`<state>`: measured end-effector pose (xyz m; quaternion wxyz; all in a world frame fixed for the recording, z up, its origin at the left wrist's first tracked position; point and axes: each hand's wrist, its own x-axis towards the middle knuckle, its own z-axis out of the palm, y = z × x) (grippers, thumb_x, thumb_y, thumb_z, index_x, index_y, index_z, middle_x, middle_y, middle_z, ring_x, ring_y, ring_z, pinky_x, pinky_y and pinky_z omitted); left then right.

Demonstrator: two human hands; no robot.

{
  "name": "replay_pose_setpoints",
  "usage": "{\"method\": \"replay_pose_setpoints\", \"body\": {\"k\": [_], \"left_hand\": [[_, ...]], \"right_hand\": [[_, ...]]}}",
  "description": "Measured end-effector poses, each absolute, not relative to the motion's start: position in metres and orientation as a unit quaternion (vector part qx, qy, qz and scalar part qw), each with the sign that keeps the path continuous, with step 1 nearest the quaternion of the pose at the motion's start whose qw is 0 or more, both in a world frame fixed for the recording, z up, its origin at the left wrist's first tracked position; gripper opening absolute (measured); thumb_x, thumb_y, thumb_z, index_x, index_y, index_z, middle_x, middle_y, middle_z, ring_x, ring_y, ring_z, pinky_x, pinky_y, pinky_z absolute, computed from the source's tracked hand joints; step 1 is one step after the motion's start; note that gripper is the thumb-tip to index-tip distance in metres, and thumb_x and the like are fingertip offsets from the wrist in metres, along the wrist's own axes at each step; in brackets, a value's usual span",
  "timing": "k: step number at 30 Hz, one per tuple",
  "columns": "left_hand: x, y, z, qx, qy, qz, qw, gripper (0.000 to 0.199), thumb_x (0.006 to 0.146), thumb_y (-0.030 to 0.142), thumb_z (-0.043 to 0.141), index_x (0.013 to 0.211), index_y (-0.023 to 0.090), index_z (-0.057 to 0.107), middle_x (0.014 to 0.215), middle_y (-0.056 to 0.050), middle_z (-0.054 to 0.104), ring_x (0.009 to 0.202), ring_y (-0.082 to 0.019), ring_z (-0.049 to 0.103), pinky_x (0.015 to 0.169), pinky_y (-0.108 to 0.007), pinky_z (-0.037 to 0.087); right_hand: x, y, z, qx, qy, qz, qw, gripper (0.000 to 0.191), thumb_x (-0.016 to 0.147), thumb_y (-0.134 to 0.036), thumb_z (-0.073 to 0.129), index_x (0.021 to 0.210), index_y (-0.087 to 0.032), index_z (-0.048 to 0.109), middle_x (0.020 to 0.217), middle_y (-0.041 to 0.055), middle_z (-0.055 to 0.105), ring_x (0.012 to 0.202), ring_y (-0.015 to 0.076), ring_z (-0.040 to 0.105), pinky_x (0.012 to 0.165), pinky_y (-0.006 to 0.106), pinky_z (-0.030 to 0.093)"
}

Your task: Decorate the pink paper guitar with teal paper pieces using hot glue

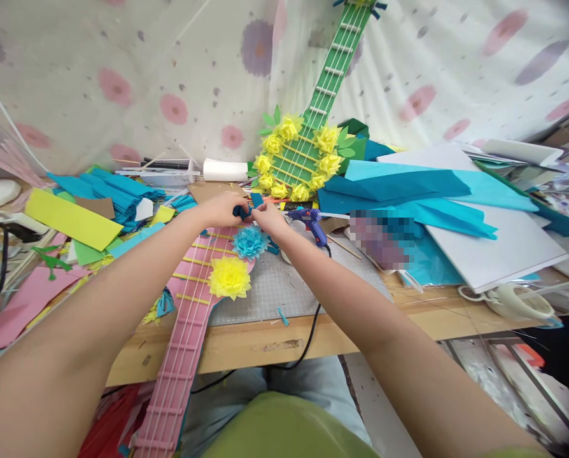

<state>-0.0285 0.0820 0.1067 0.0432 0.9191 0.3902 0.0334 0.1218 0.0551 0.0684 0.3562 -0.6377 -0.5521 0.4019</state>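
So I'm standing by this craft bench, and both hands are busy right at the top end of a pink paper guitar [189,337]. The left hand [228,208] has its fingers closed on a crumpled bit of dark blue paper [257,200], and the right hand [269,219] is just beside it, fingertips pinched together on the same blue stuff, with a short strip of it poking up between the hands. Can't tell from here if it's all one piece. That paper is held above the guitar's body, and the guitar's neck runs down past the table [246,357] edge toward the person. On the body there's a light blue flower [249,242] near the hands and a yellow flower [230,278] closer to the neck. A purple glue gun [308,221] sits just past the right hand, over the gray cutting mat [284,289], its black cord [312,334] dropping off the front. Behind all that, a green guitar [332,73] leans upright against the flowery curtain [170,57], its body ringed with yellow blooms [325,138]. Blue sheets [394,187] and a white board [499,248] are piled to the right; a yellow sheet [73,218] and pink paper [27,304] lie among scraps on the left.
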Motion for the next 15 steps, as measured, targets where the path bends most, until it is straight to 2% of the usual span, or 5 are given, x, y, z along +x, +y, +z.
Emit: {"method": "replay_pose_setpoints", "body": {"k": [5,10,15], "left_hand": [[-0.027,0.079,0.102,0.922,0.384,0.049,0.028,0.026,0.069,0.034,0.058,0.087,0.017,0.064,0.092,-0.008,0.065,0.093,-0.025,0.059,0.08,-0.033,0.045],[-0.023,0.078,0.092,0.915,0.395,0.08,0.004,0.024,0.069,0.026,0.059,0.091,0.017,0.06,0.1,-0.01,0.061,0.101,-0.027,0.055,0.086,-0.036,0.043],[-0.018,0.073,0.089,0.91,0.404,0.091,-0.014,0.032,0.071,0.022,0.057,0.102,0.016,0.055,0.107,-0.012,0.056,0.106,-0.027,0.052,0.087,-0.038,0.043]], "right_hand": [[0.126,0.057,0.063,-0.645,-0.609,0.335,0.319,0.015,0.07,-0.022,0.055,0.079,-0.023,0.042,0.083,0.0014,0.063,0.083,0.0207,0.06,0.079,0.035,0.045],[0.127,0.053,0.062,-0.63,-0.63,0.315,0.328,0.016,0.07,-0.022,0.053,0.081,-0.024,0.041,0.083,0.0012,0.064,0.086,0.0218,0.061,0.08,0.037,0.045],[0.127,0.052,0.06,-0.626,-0.633,0.315,0.328,0.016,0.07,-0.021,0.051,0.081,-0.024,0.041,0.083,0.0006,0.064,0.082,0.0217,0.061,0.078,0.036,0.046]]}}
